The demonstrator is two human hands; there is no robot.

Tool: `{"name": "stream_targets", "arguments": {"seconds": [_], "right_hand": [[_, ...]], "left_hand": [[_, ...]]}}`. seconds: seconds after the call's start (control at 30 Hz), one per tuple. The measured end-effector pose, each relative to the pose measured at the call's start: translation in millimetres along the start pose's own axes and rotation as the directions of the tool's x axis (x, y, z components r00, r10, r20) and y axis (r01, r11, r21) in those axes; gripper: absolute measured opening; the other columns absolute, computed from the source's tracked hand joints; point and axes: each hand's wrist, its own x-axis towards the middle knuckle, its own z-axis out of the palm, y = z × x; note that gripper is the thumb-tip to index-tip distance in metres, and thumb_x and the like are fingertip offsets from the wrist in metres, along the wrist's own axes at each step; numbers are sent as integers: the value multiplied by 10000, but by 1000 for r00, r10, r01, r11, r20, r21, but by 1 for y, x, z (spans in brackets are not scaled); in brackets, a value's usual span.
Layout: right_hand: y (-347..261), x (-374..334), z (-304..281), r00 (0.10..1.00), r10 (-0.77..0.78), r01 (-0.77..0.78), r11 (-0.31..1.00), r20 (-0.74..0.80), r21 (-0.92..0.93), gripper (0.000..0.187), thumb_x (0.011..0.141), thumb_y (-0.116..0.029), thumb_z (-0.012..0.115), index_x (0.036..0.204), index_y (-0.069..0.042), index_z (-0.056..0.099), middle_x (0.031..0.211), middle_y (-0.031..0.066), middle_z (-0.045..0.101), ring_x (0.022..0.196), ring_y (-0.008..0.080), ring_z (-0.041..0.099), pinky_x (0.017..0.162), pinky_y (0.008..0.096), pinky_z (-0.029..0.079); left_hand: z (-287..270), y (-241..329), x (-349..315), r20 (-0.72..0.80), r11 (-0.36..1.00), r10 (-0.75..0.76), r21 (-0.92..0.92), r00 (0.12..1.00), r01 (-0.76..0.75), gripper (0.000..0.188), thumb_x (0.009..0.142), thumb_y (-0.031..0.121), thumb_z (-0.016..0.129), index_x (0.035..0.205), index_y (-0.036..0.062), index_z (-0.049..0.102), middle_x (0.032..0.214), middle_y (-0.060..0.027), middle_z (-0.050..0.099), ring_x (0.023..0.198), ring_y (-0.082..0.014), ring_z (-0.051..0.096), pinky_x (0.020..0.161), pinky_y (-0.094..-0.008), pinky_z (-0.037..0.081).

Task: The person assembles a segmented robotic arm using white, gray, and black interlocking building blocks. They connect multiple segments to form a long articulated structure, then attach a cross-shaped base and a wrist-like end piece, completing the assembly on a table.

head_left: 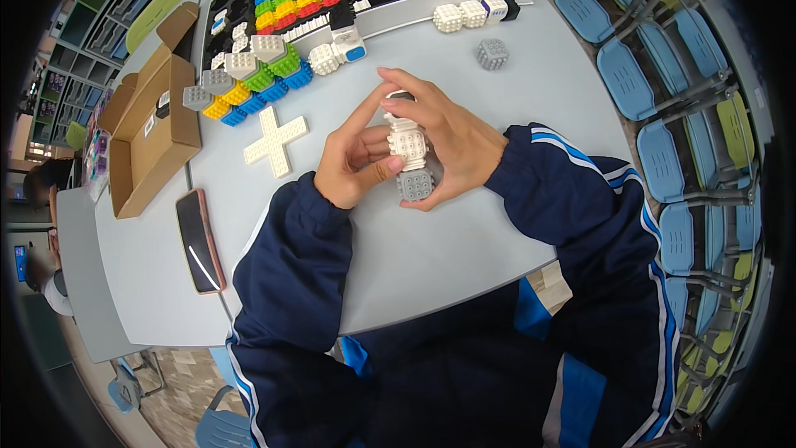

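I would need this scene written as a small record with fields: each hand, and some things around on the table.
Left hand: thumb on white block
Right hand: around white block and gray block
Loose gray block: on table, beyond right hand
Cardboard box: open
White cross: between cardboard box and left hand
Phone: flat on table, dark

White studded block (408, 146), grey block (416, 185) at near end, apparently joined, between hands (458, 143).

Navy sleeves (298, 257) — blue-and-white stripes (667, 328)
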Motion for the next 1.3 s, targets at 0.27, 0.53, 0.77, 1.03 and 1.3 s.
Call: {"name": "stream_targets", "arguments": {"seconds": [0.27, 0.53, 0.77, 1.03, 1.3], "right_hand": [[-2, -1, -4, 999, -32, 33, 997, 25, -72, 941, 495, -218, 911, 1312, -151, 450, 1454, 225, 271, 1167, 427, 415, 885, 479, 486], [1, -6, -3, 999, -37, 38, 999, 26, -33, 856, 501, -224, 909, 1260, -225, 513, 1447, 214, 283, 1141, 415, 418, 870, 472, 487], [-2, 3, -10, 997, -34, 38, 998, 64, -52, 858, 544, -255, 915, 1297, -211, 506, 1504, 222, 218, 1254, 443, 381, 923, 490, 481], [-8, -2, -5, 998, 47, -43, 994, -41, 102, 876, 566, -332, 930, 1311, -171, 498, 1528, 241, 174, 1338, 488, 314, 1037, 523, 410], [-3, -5, -3, 993, 122, -115, 962, 12, -247, 873, 607, -213, 904, 1368, -183, 477, 1356, 198, 435, 1151, 399, 511, 1088, 536, 339]], "left_hand": [[10, 3, -4, -46, 1000, -10, -3, 999, 10, 826, 894, -71, 591, 1552, 34, 103, 1269, -220, 580, 1151, -250, 600, 980, -353, 481], [14, -2, -7, -25, 998, 8, -62, 1000, -10, 811, 917, -88, 548, 1559, 64, 75, 1289, -247, 570, 1160, -266, 599, 987, -351, 479], [10, -4, -2, -41, 997, 58, -53, 998, -60, 740, 972, 103, 584, 1548, 83, 119, 1273, -196, 579, 1168, -259, 591, 982, -373, 479], [17, -21, 3, 24, 864, -54, -499, 998, 58, 564, 1006, 402, 505, 1419, 38, 385, 1164, -154, 624, 1079, -261, 619, 936, -383, 494], [21, -13, 6, -317, 918, -65, -391, 946, -68, 375, 949, 152, 642, 1274, -8, 544, 1091, -104, 668, 992, -177, 645, 883, -322, 511]]}}
